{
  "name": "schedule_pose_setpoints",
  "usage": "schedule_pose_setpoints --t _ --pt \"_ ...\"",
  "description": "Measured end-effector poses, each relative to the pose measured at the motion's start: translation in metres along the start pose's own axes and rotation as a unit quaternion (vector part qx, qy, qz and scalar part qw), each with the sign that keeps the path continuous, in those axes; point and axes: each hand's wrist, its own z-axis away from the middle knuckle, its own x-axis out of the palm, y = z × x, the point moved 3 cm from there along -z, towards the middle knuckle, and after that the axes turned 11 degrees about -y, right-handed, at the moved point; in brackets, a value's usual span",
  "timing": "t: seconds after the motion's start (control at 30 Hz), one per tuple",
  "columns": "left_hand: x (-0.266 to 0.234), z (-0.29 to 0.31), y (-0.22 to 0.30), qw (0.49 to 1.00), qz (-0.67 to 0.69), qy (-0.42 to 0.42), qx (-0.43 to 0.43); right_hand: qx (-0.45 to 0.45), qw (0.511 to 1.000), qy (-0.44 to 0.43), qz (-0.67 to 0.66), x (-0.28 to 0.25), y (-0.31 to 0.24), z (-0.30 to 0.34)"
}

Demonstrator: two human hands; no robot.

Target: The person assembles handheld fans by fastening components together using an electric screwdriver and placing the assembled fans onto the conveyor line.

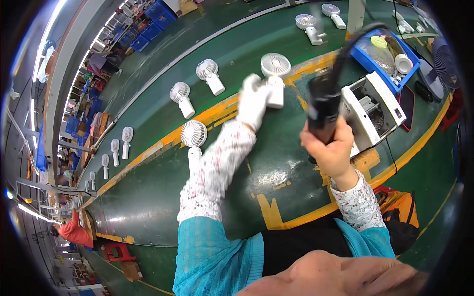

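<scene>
My left hand (253,102), in a white glove and smeared a little by motion, is at the handle of a white handheld fan (275,66), its fingers closed against the handle's left side. The fan's round grille points away from me. My bare right hand (332,150) is wrapped round a black electric screwdriver (323,101), held upright above the bench, with a thick dark cable rising from its top. Another white handheld fan (193,133) lies by my left forearm, which covers part of its handle.
Several white fans, among them one fan (207,70), lie along the green conveyor belt (148,116). Right of the screwdriver stands a white screw feeder (373,113). Behind it are a blue bin (365,52) of small parts and a dark fan (444,64). A person (78,229) in red is far left.
</scene>
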Motion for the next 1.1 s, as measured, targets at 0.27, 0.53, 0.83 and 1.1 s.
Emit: schedule_pose_setpoints --t 0.27,0.53,0.83,1.1 --pt "-0.103 -0.076 -0.033 0.807 -0.512 0.195 -0.219 -0.062 0.998 0.024 0.01 -0.001 0.008 -0.003" --pt "-0.036 -0.004 0.024 0.836 0.491 -0.051 -0.24 0.012 0.981 -0.06 -0.182 -0.005 0.007 -0.003" --pt "0.073 0.151 0.042 0.626 0.7 -0.222 -0.262 -0.115 0.988 0.095 0.025 -0.037 -0.028 -0.012" --pt "0.109 0.181 0.045 0.727 0.583 -0.148 -0.332 -0.056 0.992 0.106 -0.045 -0.027 -0.012 -0.022"
